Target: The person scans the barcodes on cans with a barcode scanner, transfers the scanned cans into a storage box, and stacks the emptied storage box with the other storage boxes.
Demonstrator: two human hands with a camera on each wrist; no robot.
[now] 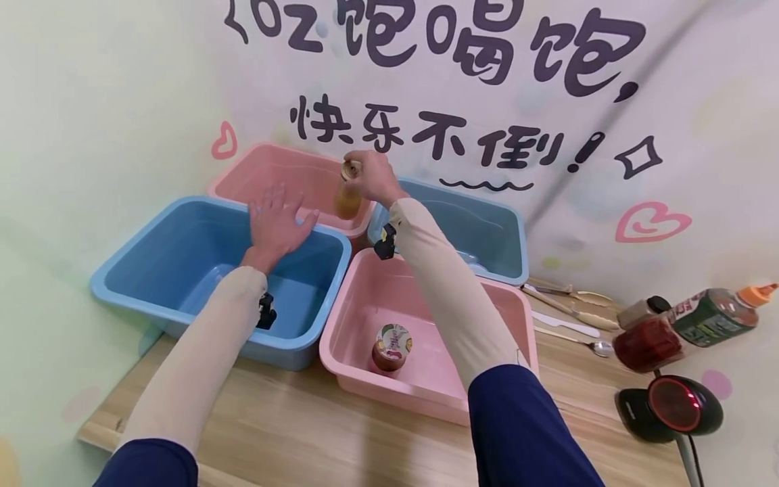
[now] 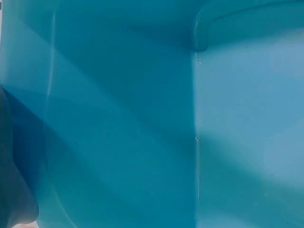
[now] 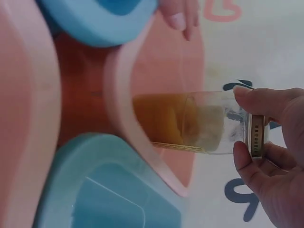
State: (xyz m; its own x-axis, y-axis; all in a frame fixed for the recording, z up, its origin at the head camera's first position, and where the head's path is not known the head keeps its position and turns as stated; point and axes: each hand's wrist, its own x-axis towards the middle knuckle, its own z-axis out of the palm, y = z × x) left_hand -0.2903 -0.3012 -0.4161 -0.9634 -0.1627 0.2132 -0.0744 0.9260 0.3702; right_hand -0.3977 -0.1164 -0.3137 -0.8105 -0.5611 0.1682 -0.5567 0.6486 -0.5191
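Note:
My right hand point(image 1: 368, 177) grips a glass jar point(image 1: 348, 198) of amber liquid by its lid, holding it over the far pink tub point(image 1: 255, 169). In the right wrist view the jar point(image 3: 190, 122) hangs above that tub's rim point(image 3: 124, 95), fingers point(image 3: 266, 102) round the lid. My left hand point(image 1: 275, 222) is spread flat, fingers straight, over the far edge of the near blue tub point(image 1: 128, 264); the left wrist view shows only this tub's inside point(image 2: 142, 118). A small jar with a printed lid point(image 1: 391, 347) stands in the near pink tub point(image 1: 347, 365).
A second blue tub point(image 1: 505, 230) sits at the back right. On the wooden table point(image 1: 304, 433) to the right lie cutlery point(image 1: 572, 314), sauce bottles point(image 1: 688, 325) and a black scanner point(image 1: 675, 406). A lettered wall stands close behind.

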